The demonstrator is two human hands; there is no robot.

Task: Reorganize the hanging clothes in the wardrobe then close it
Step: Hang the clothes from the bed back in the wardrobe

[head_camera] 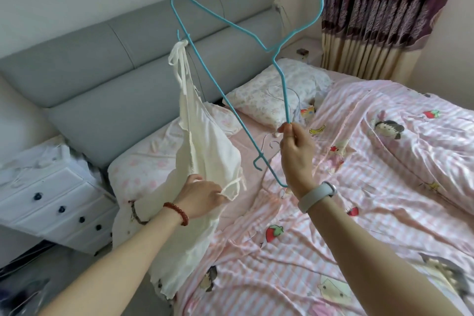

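Cream top (205, 151) hangs at centre left of the frame, one strap tied on a blue hanger (230, 108) raised above the bed (333, 213). Left hand (202, 200) pinches its other strap; right hand (297, 151) grips the hanger's arm. Beyond lie a pillow (269, 95), grey headboard (143, 64) and curtain (384, 15) at upper right.

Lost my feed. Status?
Right hand pinches blue hanger. Left hand holds cream top strap; other strap hooked on. Nothing obstructing.
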